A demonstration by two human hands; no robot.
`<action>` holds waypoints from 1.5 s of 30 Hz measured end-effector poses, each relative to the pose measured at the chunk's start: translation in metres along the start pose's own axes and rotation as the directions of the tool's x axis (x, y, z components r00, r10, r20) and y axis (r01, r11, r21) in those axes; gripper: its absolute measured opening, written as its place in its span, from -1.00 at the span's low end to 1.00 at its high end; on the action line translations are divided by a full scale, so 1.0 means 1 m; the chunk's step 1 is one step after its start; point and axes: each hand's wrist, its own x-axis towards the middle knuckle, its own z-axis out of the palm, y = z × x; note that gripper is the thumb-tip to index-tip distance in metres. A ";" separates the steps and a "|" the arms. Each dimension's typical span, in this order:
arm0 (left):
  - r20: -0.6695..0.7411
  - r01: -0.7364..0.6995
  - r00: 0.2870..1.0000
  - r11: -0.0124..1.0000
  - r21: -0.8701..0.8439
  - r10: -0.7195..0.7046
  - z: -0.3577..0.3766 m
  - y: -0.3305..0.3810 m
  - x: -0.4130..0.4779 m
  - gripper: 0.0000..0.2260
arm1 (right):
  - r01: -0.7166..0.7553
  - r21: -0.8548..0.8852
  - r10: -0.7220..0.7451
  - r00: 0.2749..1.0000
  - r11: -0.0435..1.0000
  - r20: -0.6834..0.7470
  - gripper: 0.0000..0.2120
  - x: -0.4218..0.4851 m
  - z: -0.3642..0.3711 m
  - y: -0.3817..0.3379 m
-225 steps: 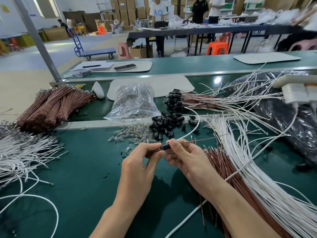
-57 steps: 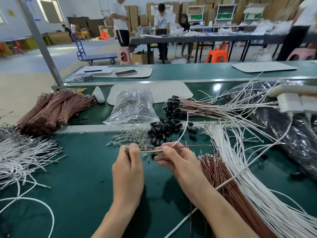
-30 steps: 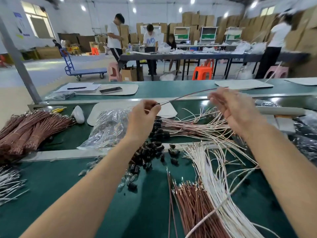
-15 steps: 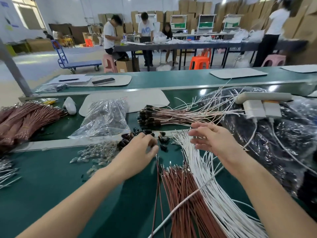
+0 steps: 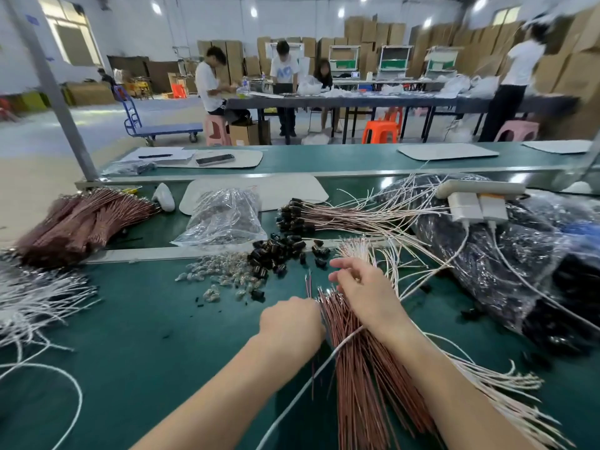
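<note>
A loose bundle of brown wires (image 5: 367, 368) lies on the green table (image 5: 146, 336), with white wires (image 5: 487, 384) fanned beside it on the right. My right hand (image 5: 363, 290) rests over the far tips of both bundles, fingers loosely bent and spread. My left hand (image 5: 292, 323) is curled at the left edge of the brown wire tips; its fingers are hidden behind the back of the hand. One brown wire end (image 5: 308, 280) sticks out just beyond it. Loose black caps (image 5: 276, 254) and small clear parts (image 5: 220, 274) lie beyond the hands.
Capped wires (image 5: 324, 217) and a clear bag (image 5: 227, 219) lie farther back. Tied brown bundles (image 5: 84, 222) and white wires (image 5: 39, 300) fill the left. A power strip (image 5: 477, 203) sits on black plastic bags (image 5: 519, 264) at right. A white cable (image 5: 292, 394) crosses under my arms.
My left hand has pulled back from the black caps to the brown wire tips and curled. My right hand has come nearer over the wire ends. The camera has tilted.
</note>
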 end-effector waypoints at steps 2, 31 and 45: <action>-0.028 0.008 1.000 1.000 0.009 -0.007 0.001 0.007 -0.003 -0.88 | 0.022 -0.071 -0.023 1.000 0.997 -0.015 -0.79 -0.001 0.009 0.003; -0.065 -0.033 0.995 0.353 -0.935 -0.081 0.018 -0.059 0.004 -0.80 | 0.112 -0.319 -0.132 0.990 0.941 -0.041 -0.82 0.083 0.046 -0.007; -0.107 -0.251 0.958 -0.601 -0.759 -0.265 0.029 -0.101 0.013 -0.83 | -0.293 0.844 0.200 0.954 0.449 0.224 -0.80 0.017 0.047 -0.002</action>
